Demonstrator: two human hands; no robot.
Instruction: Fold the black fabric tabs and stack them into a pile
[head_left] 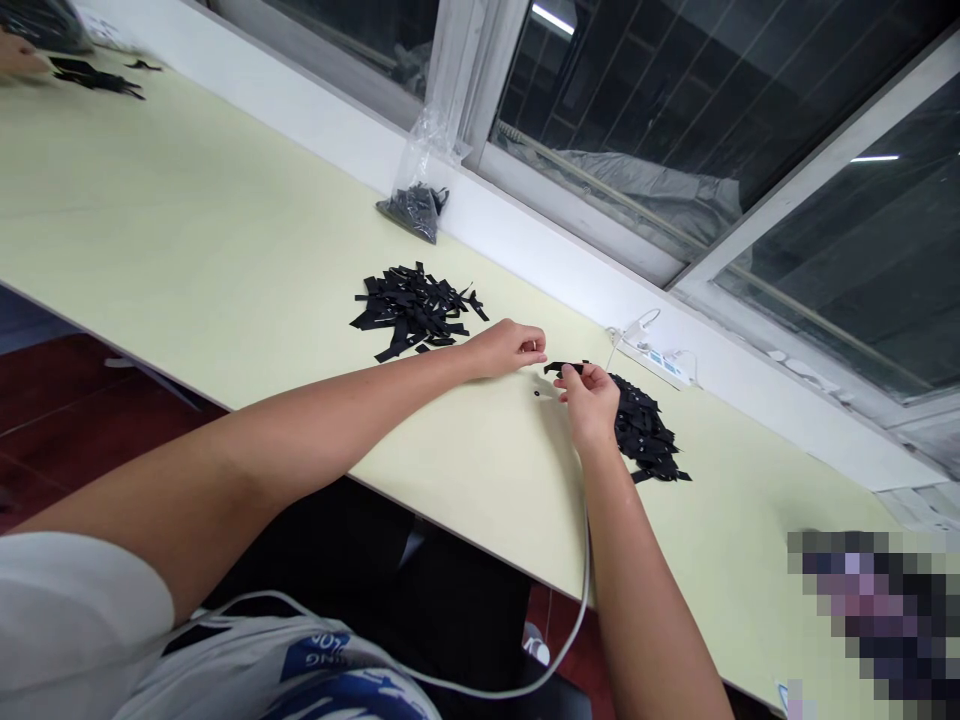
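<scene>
My right hand (pixel 591 400) pinches a black fabric strip (pixel 559 368) above the table. Just left of the strip, my left hand (pixel 510 348) has its fingers curled together; whatever they hold, if anything, is too small to make out. A heap of black strips (pixel 416 305) lies behind my left forearm. Another dark heap (pixel 649 430) sits to the right of my right hand, partly hidden by it. A tiny black ring-like piece (pixel 536 393) rests on the table below the gap between my hands.
A clear plastic bag (pixel 416 200) with black pieces stands against the wall. A power strip (pixel 656 362) lies along the wall, and a white cable (pixel 586 560) hangs over the table's front edge. Another person's hand (pixel 19 55) is at the far left near more black strips (pixel 94 77).
</scene>
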